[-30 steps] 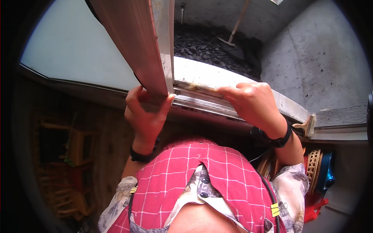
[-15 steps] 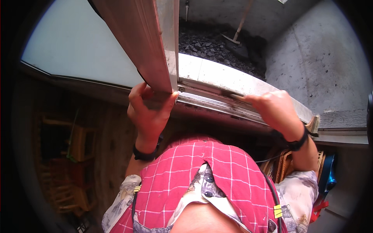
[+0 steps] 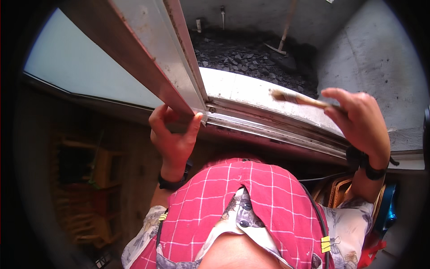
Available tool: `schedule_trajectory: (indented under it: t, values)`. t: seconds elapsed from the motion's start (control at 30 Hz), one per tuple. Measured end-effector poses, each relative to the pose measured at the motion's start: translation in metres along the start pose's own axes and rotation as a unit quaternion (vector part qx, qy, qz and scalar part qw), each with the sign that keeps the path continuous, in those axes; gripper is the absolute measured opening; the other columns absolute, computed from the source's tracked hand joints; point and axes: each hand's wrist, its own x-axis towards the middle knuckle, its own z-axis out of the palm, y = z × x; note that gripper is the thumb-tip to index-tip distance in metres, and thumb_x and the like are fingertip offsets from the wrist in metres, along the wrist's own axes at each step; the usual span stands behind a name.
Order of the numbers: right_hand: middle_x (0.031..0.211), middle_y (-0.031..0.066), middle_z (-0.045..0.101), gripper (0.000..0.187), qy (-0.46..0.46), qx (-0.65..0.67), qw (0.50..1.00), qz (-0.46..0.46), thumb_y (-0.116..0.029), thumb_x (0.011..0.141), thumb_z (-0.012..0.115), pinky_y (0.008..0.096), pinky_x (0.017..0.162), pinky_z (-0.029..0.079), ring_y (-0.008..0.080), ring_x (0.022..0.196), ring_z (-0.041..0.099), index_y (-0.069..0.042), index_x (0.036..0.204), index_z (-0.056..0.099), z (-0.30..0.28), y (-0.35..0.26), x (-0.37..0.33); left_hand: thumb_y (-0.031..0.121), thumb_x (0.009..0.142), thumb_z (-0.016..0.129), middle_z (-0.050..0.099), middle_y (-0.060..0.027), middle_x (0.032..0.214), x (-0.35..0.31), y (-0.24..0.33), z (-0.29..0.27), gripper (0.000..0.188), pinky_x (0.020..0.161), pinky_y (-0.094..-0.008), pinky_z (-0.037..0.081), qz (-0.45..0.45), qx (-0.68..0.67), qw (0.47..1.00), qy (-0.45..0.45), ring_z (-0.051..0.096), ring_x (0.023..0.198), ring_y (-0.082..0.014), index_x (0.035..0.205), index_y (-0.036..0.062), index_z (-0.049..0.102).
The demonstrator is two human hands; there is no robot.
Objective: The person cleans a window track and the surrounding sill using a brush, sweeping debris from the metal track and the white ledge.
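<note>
My left hand (image 3: 174, 134) grips the lower corner of a sliding window frame (image 3: 154, 58), thumb on the metal edge and fingers curled behind the brown side. My right hand (image 3: 358, 121) is raised above the metal window track (image 3: 277, 127), holding a small brush (image 3: 295, 98) by its handle, with the bristle end pointing left over the white sill (image 3: 251, 92). The brush is clear of the track. A dark band sits on each wrist.
Beyond the sill lies a pit of dark rubble (image 3: 251, 58) with a pick-like tool (image 3: 280, 45) leaning on a grey concrete wall (image 3: 367, 58). Frosted glass (image 3: 80, 67) fills the left. Wooden furniture (image 3: 89, 179) stands below left; a blue object (image 3: 387, 210) sits lower right.
My right hand has left the track and risen to the right, lifting the brush into the air. My left hand keeps its grip on the frame corner.
</note>
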Motion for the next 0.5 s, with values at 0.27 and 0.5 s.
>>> schedule_trajectory:
  t: [0.27,0.5]
  values:
    - [0.064,0.0054,0.052,0.018,0.144,0.326,0.933,-0.050,-0.014,0.101,0.054,0.0308,0.051,0.039,0.0109,0.054,0.046,-0.002,0.109,0.065,0.028,-0.008,0.080,0.024,0.070,0.092,0.067,-0.0064,0.089,0.002,0.028,-0.010,0.051,0.073,-0.0302,0.053,-0.126,0.091,0.987,-0.045,0.064,0.078,-0.0163,0.103,0.0031,0.059]
    - [0.075,0.0003,0.058,0.056,0.217,0.585,0.773,-0.118,-0.010,0.102,0.052,0.0191,0.056,0.045,0.0048,0.062,0.050,-0.010,0.154,0.029,0.028,-0.087,0.085,0.034,0.067,0.090,0.069,-0.0132,0.095,0.003,0.014,-0.003,0.058,0.071,-0.0409,0.056,-0.083,0.075,0.993,-0.031,0.069,0.085,-0.0335,0.107,0.0055,0.059]
